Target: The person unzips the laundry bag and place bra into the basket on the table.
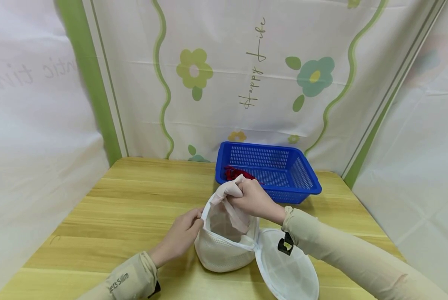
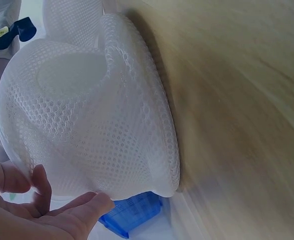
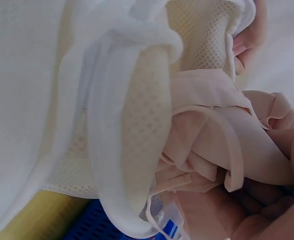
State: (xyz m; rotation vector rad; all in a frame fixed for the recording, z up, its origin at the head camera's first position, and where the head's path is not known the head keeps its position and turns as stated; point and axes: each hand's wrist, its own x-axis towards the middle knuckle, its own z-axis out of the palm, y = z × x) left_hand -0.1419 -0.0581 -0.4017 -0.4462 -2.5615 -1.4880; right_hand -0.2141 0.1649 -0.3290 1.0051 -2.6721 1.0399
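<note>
A white mesh laundry bag (image 1: 224, 254) stands on the table, its round zip lid (image 1: 291, 264) folded open to the right. My left hand (image 1: 180, 237) pinches the left side of the bag's rim; in the left wrist view, thumb and fingers of that hand (image 2: 61, 210) meet the mesh. Above the opening, my right hand (image 1: 255, 200) grips a pale pink garment (image 1: 237, 214), part of which hangs down into the bag. Thin straps and a small white tag show on the garment (image 3: 217, 135) in the right wrist view. The bag's bottom is partly hidden.
Behind the bag sits a blue plastic basket (image 1: 302, 191) with a dark red cloth (image 1: 239, 173) in its left part. A wood-grain table (image 1: 133, 200) lies underneath. White printed curtains (image 1: 224, 104) hang at the back and both sides.
</note>
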